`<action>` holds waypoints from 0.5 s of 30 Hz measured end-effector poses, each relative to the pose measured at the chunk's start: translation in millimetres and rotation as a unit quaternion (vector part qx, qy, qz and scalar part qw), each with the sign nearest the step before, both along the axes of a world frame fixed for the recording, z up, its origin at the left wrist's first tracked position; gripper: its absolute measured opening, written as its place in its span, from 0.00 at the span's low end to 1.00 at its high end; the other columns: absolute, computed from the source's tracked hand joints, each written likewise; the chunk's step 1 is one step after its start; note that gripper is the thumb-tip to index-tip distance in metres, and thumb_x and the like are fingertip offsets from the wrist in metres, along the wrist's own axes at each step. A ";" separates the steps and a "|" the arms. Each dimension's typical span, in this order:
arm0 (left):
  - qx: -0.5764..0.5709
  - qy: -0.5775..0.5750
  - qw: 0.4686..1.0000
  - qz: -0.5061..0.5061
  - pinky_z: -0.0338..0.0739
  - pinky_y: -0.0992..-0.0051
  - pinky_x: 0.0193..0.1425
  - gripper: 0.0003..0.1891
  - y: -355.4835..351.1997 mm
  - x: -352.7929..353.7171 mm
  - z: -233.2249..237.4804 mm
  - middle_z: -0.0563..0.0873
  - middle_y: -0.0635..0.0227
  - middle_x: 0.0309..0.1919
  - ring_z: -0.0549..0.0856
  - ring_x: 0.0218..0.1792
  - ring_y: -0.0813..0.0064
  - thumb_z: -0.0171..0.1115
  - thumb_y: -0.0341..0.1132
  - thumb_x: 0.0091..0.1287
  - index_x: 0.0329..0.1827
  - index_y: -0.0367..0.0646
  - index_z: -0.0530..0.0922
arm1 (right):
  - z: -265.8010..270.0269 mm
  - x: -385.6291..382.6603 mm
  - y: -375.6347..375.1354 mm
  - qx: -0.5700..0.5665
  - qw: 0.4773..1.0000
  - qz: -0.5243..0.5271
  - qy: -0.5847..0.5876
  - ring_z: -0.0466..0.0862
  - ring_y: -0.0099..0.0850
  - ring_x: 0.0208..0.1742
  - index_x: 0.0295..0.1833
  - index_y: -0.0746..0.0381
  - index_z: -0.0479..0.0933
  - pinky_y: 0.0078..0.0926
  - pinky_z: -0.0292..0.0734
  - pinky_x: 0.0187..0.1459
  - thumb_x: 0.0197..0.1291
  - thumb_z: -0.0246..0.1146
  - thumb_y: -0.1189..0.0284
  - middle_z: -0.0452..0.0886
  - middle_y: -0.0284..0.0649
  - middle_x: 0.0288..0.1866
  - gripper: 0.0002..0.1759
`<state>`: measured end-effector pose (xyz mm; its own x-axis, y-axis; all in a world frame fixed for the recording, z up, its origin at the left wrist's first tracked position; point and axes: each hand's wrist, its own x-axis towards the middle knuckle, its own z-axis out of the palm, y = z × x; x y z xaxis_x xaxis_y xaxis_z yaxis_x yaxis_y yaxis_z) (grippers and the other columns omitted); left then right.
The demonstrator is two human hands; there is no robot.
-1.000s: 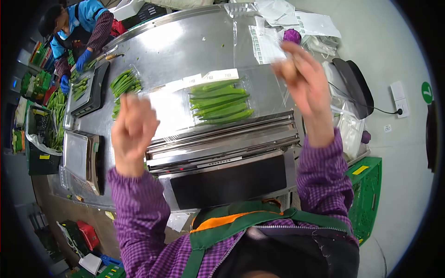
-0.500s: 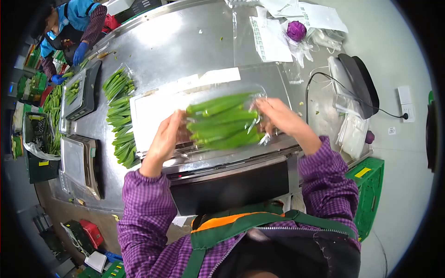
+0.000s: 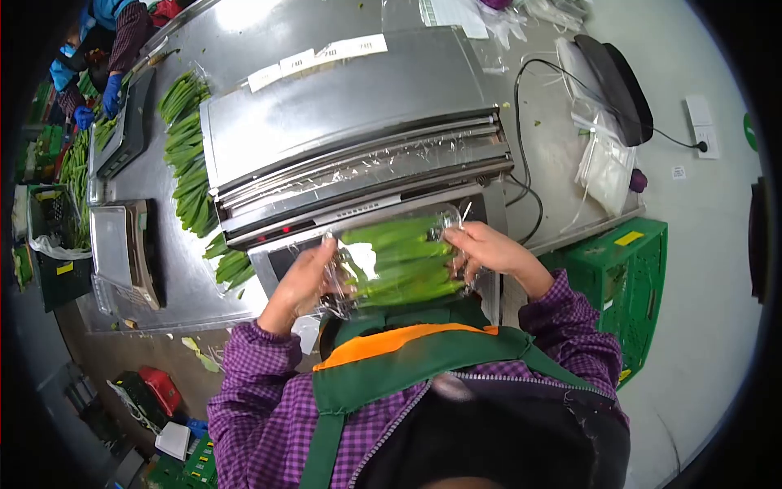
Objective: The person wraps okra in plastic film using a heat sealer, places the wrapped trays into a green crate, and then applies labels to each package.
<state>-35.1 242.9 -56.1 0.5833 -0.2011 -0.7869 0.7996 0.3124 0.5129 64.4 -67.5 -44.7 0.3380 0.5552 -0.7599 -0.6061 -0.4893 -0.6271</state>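
Note:
Between my two hands is a film-wrapped pack of green okra-like pods (image 3: 403, 257), held close to my apron. My left hand (image 3: 303, 279) grips its left end, thumb on top, where clear film is crumpled. At the right end, my right hand (image 3: 487, 249) pinches the film and pack edge with thumb and fingers. Just beyond the pack stands a metal film-wrapping machine (image 3: 342, 122), with clear film lying in its slot and red lights on its front strip.
Rows of green pods (image 3: 191, 163) lie left of the machine. Two scales (image 3: 116, 244) stand farther left. A co-worker's blue-gloved hand (image 3: 112, 96) is at the far left. A black cable (image 3: 521, 98), plastic bags (image 3: 604, 167) and a green crate (image 3: 619, 277) are on the right.
Both hands have drawn the pack off the machine toward my body. The view has shifted, and the machine's film slot and front strip now show. The co-worker's hands remain by the scale.

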 end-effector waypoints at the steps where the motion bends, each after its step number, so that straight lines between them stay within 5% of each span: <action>1: -0.001 0.017 1.000 -0.012 0.83 0.70 0.38 0.26 -5.4 -13.4 -0.9 0.78 0.65 0.34 0.81 0.34 0.75 0.46 0.53 0.72 0.51 0.34 0.73 | -0.3 -9.0 -3.6 -0.001 1.000 -0.002 0.003 0.81 0.26 0.30 0.53 0.69 0.68 0.20 0.78 0.22 0.71 0.46 0.61 0.75 0.40 0.39 0.20; 4: 0.154 -0.050 0.987 -0.017 0.71 0.83 0.26 0.25 -17.2 -51.2 2.3 0.78 0.71 0.24 0.78 0.24 0.82 0.46 0.51 0.73 0.48 0.34 0.77 | -3.6 -36.9 -6.4 -0.094 0.993 -0.016 -0.068 0.80 0.26 0.29 0.50 0.69 0.71 0.21 0.77 0.26 0.70 0.50 0.62 0.78 0.39 0.32 0.19; 6: 0.274 -0.121 0.954 0.007 0.64 0.83 0.21 0.22 -20.7 -73.1 -10.6 0.73 0.77 0.17 0.70 0.18 0.87 0.48 0.48 0.73 0.41 0.35 0.77 | -25.2 -51.0 -3.4 -0.131 0.859 -0.118 -0.482 0.80 0.26 0.22 0.41 0.70 0.75 0.21 0.70 0.23 0.68 0.52 0.60 0.79 0.38 0.22 0.20; 7: 0.245 -0.127 0.955 0.109 0.57 0.84 0.19 0.19 -32.0 -77.9 -12.4 0.68 0.82 0.15 0.64 0.16 0.91 0.49 0.46 0.73 0.35 0.37 0.76 | -27.4 -52.3 -1.8 -0.142 0.870 -0.170 -0.441 0.78 0.22 0.22 0.43 0.68 0.76 0.20 0.67 0.24 0.66 0.56 0.66 0.80 0.35 0.24 0.14; 10: 0.338 -0.146 0.912 0.180 0.52 0.86 0.17 0.13 -28.1 -79.5 -21.4 0.65 0.85 0.14 0.61 0.15 0.94 0.51 0.41 0.73 0.34 0.42 0.78 | -30.9 -52.2 -8.7 -0.071 0.858 -0.297 -0.413 0.75 0.17 0.23 0.44 0.69 0.77 0.20 0.66 0.24 0.64 0.58 0.72 0.80 0.34 0.24 0.10; 15: 0.278 0.029 0.950 0.140 0.52 0.84 0.13 0.14 -10.7 -125.1 -15.1 0.65 0.84 0.12 0.60 0.12 0.91 0.54 0.43 0.71 0.31 0.44 0.78 | -26.0 -90.2 -46.3 -0.108 0.907 -0.260 -0.312 0.77 0.19 0.28 0.40 0.70 0.78 0.19 0.72 0.33 0.62 0.58 0.73 0.81 0.36 0.27 0.09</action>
